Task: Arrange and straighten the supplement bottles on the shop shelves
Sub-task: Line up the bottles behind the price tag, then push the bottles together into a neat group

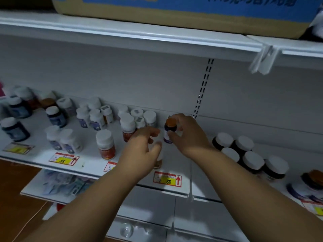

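- White shelf [40, 154], far left: dark blue bottles with white caps [14, 129] stand loosely spaced; a yellow price tag lies on the front lip below them.
- Next over: two white-capped bottles with blue-purple labels [63, 140] stand touching, near the front edge, above the price tag marked 118 [63, 158].
- Behind them, by the back panel: a loose cluster of small white bottles [94, 114], unevenly spaced.
- Centre-left: orange-labelled bottle with white cap [106, 144] stands upright, alone, near the front; a second one like it [128, 127] stands further back.
- Left hand [141, 152]: fingers curl round a pale bottle [158, 154] standing near the shelf front, thumb on its right side. Most of the bottle is hidden by the hand.
- Price tag marked 88 [167, 179] sits on the shelf lip just below that bottle.
- Right hand [187, 135]: thumb and fingers pinch a small dark bottle with an orange cap [170, 129], upright, close to the back panel. Whether its base touches the shelf, I cannot tell.
- Right of the hands: dark bottles with white caps [244, 154] packed together in rows.
- Top shelf: a cardboard box with blue print [174, 14].
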Tool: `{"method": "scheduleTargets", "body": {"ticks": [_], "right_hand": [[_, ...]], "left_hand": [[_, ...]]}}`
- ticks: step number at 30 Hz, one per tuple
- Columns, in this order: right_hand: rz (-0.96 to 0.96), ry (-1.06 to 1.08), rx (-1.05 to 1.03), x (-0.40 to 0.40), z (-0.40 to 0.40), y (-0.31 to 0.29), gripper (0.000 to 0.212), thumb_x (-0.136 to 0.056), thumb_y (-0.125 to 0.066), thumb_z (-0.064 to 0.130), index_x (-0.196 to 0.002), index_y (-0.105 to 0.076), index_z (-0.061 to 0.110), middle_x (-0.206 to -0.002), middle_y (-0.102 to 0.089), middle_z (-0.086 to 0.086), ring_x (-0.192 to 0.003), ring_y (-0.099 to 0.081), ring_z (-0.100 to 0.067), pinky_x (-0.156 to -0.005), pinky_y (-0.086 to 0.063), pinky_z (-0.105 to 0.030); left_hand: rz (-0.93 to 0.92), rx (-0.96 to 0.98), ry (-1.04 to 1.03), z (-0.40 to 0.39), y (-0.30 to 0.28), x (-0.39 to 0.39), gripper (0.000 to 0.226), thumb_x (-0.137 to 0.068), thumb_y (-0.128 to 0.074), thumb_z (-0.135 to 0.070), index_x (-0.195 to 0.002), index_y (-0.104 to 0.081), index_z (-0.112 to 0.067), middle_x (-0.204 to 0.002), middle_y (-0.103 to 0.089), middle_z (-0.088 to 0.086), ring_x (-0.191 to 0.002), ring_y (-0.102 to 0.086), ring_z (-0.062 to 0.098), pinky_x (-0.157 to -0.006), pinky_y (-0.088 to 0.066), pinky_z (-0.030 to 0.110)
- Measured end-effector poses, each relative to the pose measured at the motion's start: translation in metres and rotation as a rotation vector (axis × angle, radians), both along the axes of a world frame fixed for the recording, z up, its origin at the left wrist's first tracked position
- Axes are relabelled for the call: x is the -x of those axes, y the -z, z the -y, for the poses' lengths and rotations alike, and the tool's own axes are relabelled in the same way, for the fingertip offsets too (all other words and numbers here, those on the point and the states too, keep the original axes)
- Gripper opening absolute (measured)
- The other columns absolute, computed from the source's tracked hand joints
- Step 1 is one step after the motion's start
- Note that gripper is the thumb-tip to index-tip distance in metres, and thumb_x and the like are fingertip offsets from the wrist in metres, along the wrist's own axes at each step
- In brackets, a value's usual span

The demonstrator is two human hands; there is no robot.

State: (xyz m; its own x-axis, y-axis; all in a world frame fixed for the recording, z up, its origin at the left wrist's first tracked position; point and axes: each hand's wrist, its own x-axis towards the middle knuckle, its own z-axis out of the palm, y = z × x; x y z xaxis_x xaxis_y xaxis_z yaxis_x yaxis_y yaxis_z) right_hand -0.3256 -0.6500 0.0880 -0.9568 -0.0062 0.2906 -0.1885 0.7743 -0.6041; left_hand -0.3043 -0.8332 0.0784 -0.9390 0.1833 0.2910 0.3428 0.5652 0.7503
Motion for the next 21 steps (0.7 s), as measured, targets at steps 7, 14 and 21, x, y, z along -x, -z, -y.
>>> {"method": "scheduleTargets", "body": {"ticks": [7,14,21], "right_hand": [[0.207,0.118,-0.083,0.05,0.014,0.044,0.049,-0.091,-0.061,0.023,-0.136,-0.044,0.015,-0.127,-0.049,-0.018,-0.113,-0.052,-0.035,-0.096,-0.045,-0.042],[0.137,0.239,0.012,0.061,0.022,0.052,0.025,-0.088,-0.065,0.016,-0.105,-0.047,0.017,-0.102,-0.055,-0.004,-0.092,-0.057,-0.024,-0.066,-0.034,-0.025],[0.039,0.421,0.444,0.012,0.027,0.014,0.031,-0.082,-0.068,0.047,-0.107,-0.057,0.032,-0.105,-0.06,0.012,-0.097,-0.059,-0.012,-0.077,-0.044,-0.024]], "left_hand": [[0.073,0.066,0.159,0.031,0.003,0.045,0.028,-0.086,-0.06,-0.034,-0.113,-0.055,-0.038,-0.098,-0.05,-0.023,-0.088,-0.049,-0.007,-0.069,-0.033,0.0],[0.176,0.087,0.283,0.031,0.006,0.065,0.021,-0.089,-0.058,-0.034,-0.105,-0.046,-0.04,-0.099,-0.05,-0.019,-0.087,-0.05,-0.006,-0.065,-0.036,0.007],[0.147,0.048,0.337,0.034,-0.01,0.06,0.058,-0.08,-0.059,-0.058,-0.131,-0.042,-0.035,-0.117,-0.045,-0.015,-0.103,-0.047,0.002,-0.078,-0.034,0.016]]}}
